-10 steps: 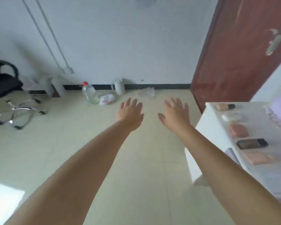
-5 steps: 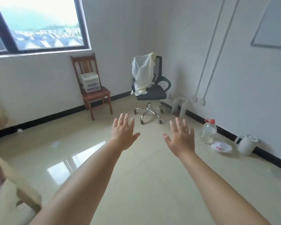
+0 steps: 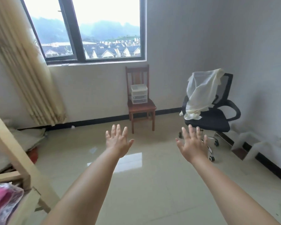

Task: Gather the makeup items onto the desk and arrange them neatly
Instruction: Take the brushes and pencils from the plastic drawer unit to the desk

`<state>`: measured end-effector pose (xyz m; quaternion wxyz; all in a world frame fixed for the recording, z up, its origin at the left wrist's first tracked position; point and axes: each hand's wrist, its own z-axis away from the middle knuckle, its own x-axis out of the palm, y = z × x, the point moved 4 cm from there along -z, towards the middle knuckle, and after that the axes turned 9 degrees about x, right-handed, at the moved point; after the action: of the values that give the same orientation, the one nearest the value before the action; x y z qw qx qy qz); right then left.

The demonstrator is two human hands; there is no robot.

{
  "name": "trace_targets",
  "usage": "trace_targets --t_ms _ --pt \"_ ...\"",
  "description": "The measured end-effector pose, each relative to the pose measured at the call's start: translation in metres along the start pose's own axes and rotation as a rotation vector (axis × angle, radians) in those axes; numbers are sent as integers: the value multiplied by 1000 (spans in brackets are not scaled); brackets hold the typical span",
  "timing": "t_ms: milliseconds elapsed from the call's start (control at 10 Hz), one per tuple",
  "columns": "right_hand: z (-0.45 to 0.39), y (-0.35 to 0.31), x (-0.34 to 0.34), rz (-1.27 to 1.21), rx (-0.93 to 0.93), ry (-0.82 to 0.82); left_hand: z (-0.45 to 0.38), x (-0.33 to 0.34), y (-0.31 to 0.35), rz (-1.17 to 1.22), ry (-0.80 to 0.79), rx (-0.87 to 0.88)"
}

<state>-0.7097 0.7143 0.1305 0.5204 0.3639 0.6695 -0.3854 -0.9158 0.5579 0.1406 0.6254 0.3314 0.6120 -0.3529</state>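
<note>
Two empty hands held out over the floor, facing two chairs under one window.

The left hand [image 3: 118,142] and right hand [image 3: 192,144] have fingers spread straight, holding nothing. One small drawer unit [image 3: 139,94], white and translucent with stacked drawers, stands on the wooden chair [image 3: 141,106]; right of that chair is one black office chair [image 3: 217,117] draped with one pale cloth [image 3: 199,93]. No makeup shows clearly.

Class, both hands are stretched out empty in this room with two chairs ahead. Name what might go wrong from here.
1. The office chair stands on castors close beyond the right hand; bumping it may send it rolling.
2. The small drawer unit sits unsecured on the wooden chair; a careless grab by the left hand might tip it.
3. The glossy floor looks slippery.
</note>
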Motion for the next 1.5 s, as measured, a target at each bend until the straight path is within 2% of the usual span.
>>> trace_targets --t_ms 200,400,800,1000,1100,1300,1500 --pt "-126 -46 24 -44 -102 -52 -112 -8 -11 -33 -13 -58" --pt "-268 -98 45 -51 -167 -22 -256 -7 -33 -33 15 -78" --pt "-573 -149 86 -66 -75 -42 -564 -30 -91 -18 18 -63" --pt "-715 -157 156 -16 -122 -61 -716 7 -102 -13 -12 -60" --pt "-798 -171 189 2 -112 -123 -795 20 -113 12 -47 -93" --pt "-935 -238 240 -3 -189 -205 -921 39 -142 -2 -109 -101" --pt "-1027 -311 325 12 -235 -324 -1041 78 -203 35 -179 -130"
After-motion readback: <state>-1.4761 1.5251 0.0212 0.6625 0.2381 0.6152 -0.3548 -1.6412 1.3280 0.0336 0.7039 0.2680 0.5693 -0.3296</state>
